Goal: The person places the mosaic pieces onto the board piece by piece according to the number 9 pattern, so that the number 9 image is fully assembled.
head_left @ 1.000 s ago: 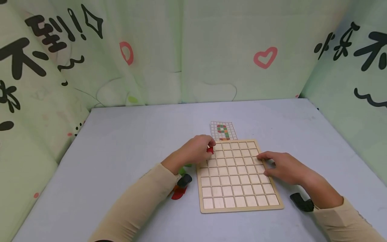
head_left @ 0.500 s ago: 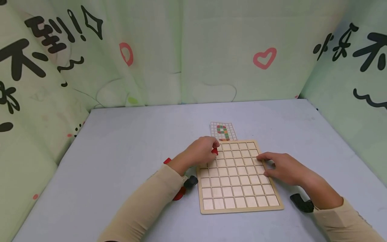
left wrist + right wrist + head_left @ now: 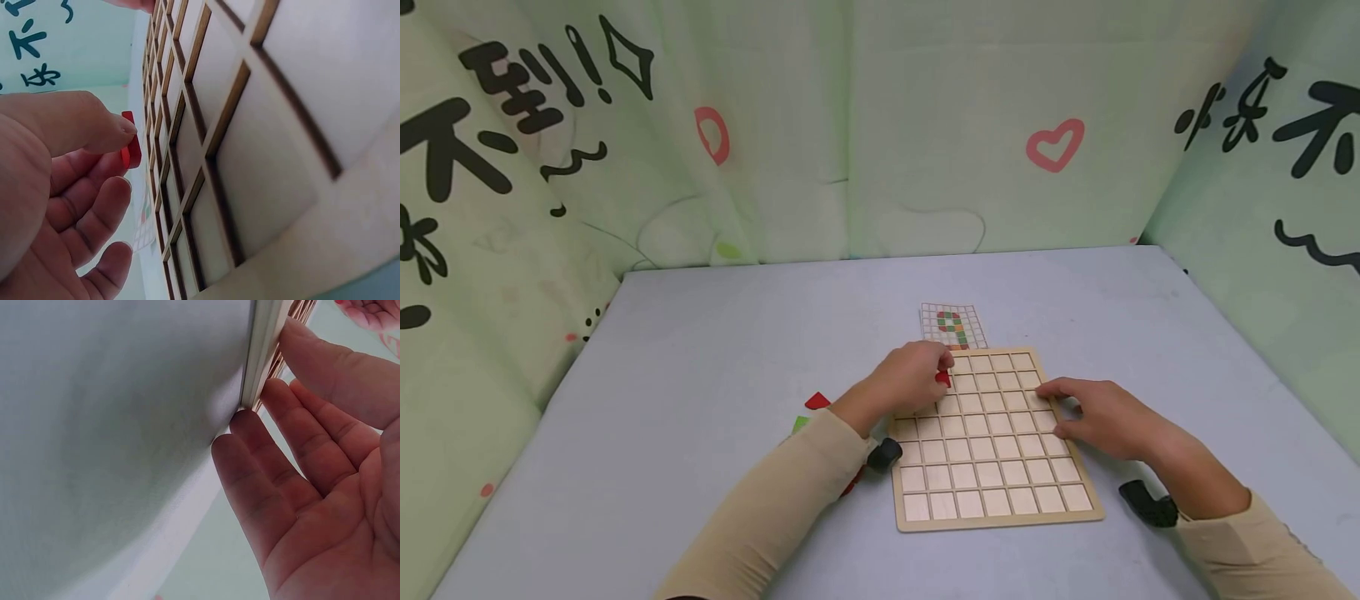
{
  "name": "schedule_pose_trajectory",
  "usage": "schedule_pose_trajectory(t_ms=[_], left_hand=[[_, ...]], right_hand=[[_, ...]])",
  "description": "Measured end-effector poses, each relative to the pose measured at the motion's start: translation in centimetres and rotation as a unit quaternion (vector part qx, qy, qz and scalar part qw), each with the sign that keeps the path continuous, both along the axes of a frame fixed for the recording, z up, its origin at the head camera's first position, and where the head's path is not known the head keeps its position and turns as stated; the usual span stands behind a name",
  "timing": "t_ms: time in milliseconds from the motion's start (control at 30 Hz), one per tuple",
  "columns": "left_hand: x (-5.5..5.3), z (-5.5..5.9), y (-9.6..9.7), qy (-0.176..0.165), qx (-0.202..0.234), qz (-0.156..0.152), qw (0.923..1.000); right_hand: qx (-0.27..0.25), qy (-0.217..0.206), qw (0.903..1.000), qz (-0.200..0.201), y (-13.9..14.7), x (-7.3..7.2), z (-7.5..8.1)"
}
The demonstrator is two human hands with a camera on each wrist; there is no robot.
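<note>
My left hand pinches a small red tile between thumb and finger, above the upper left of a wooden grid board. In the left wrist view the red tile is seen edge-on, apart from the board's cells, with the other fingers loosely bent. At the board's right edge rests my right hand, its thumb and fingertips touching the frame. The right wrist view shows these fingers fairly straight along the board's side. All cells that show are bare wood; my left hand covers some.
A printed grid card with a coloured pattern lies behind the board, its near end hidden. Left of the board lie a red piece, a green piece and more red beneath my left forearm. Patterned curtains surround the white table.
My left hand has moved slightly right over the board with the red tile, uncovering a red and a green piece behind its wrist. The right hand stays in place.
</note>
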State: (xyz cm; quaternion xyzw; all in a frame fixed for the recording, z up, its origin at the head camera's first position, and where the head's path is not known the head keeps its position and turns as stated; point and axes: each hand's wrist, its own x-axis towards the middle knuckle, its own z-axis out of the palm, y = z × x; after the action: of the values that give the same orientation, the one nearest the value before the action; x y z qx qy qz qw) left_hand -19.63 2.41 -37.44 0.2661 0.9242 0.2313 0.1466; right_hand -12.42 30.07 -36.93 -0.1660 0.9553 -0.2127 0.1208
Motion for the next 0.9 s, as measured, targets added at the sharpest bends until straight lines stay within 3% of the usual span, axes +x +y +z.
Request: schedule_pose_trajectory(t_ms=[167,433,900], left_hand=[[0.0,-0.19,0.18,0.012,-0.009,-0.007,0.9999],[0.04,-0.57,0.38,-0.005,0.007,-0.005,0.9999],[0.24,-0.67,0.6,-0.006,0.01,-0.004,0.9999]], right_hand=[[0.003,0.002,1.0,-0.001,0.01,0.0,-0.09],[0.006,0.01,0.9999,-0.003,-0.06,0.0,-0.23],[0.004,0.012,0.9999,-0.003,-0.13,0.01,-0.23]])
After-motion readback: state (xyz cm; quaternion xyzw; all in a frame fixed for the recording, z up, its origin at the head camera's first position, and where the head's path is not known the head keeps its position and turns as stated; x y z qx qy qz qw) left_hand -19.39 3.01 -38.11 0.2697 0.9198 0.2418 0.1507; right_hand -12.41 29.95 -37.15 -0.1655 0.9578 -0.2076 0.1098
